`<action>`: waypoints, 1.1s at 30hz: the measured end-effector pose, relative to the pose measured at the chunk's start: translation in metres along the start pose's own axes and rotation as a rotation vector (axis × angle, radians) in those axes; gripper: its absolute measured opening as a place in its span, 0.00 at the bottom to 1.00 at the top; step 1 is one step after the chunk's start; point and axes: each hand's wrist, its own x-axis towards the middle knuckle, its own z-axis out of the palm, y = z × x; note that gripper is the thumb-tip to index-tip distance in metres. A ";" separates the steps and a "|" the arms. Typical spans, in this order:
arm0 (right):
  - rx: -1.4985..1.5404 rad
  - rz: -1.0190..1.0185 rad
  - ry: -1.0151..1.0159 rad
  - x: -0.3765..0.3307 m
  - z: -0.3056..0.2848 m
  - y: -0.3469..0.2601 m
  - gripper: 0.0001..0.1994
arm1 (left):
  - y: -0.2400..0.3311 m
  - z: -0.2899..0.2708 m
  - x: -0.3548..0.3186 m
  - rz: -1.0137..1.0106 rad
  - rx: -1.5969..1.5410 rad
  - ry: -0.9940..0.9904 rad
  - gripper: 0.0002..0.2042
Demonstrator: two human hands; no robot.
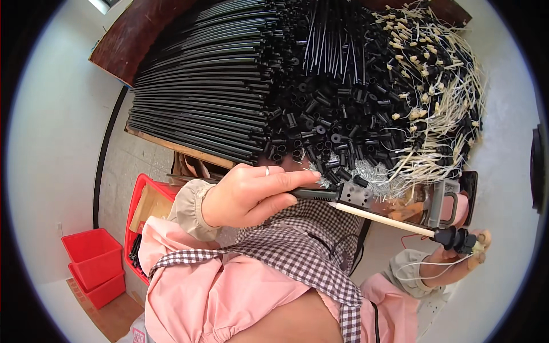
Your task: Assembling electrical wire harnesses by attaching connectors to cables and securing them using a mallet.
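My left hand (243, 194), a ring on one finger, is closed around a black tube (317, 195), index finger stretched along it. The tube's end is beside a small grey block with holes (355, 195). From there a cream rod (386, 218) slants down to the right, its near tip close to the tube's end. At its other end is a black ribbed fitting (456, 239), gripped by the fingers of my right hand (454, 267). Thin white wires (426, 263) loop from it past my right wrist. Whether rod and tube touch is hard to tell.
Long black tubes (200, 97) lie stacked on the table. Short black sleeves (326, 120) and a tangle of white wires with connectors (429, 86) lie right of them. Red bins (94, 254) stand on the left floor. A grey clamp-like device (449, 203) sits near my right hand.
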 end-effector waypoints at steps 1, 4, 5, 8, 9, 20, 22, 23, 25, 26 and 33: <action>0.008 -0.009 0.038 0.001 0.001 0.001 0.12 | -0.001 0.000 -0.001 -0.006 -0.019 0.007 0.20; -0.066 -0.147 0.133 0.008 0.009 -0.006 0.12 | -0.004 0.000 -0.003 -0.022 -0.059 0.025 0.20; -0.102 -0.216 0.181 0.010 0.010 -0.007 0.12 | -0.006 0.001 -0.004 -0.019 -0.063 0.026 0.20; -0.025 -0.112 0.103 0.010 0.005 -0.015 0.13 | -0.009 0.003 -0.005 -0.012 -0.076 0.033 0.20; 0.014 -0.061 0.066 0.009 0.004 -0.017 0.13 | -0.009 0.005 -0.005 0.000 -0.096 0.037 0.20; -0.397 0.715 -0.337 -0.015 0.042 0.073 0.11 | -0.009 0.059 0.006 -0.104 0.033 -0.075 0.27; -0.477 0.652 -0.374 -0.026 0.043 0.072 0.11 | -0.025 0.079 0.002 -0.124 -0.006 0.005 0.29; -0.556 0.593 -0.408 -0.036 0.044 0.070 0.11 | -0.028 0.083 -0.001 -0.141 -0.026 0.043 0.29; -0.628 0.539 -0.446 -0.045 0.044 0.070 0.11 | -0.026 0.083 -0.007 -0.147 0.055 0.013 0.29; -0.619 0.560 -0.406 -0.046 0.044 0.070 0.11 | -0.025 0.083 -0.007 -0.138 0.131 -0.018 0.29; -0.514 0.919 -0.417 -0.058 0.039 0.091 0.12 | -0.026 0.098 -0.014 -0.252 -0.149 -0.053 0.26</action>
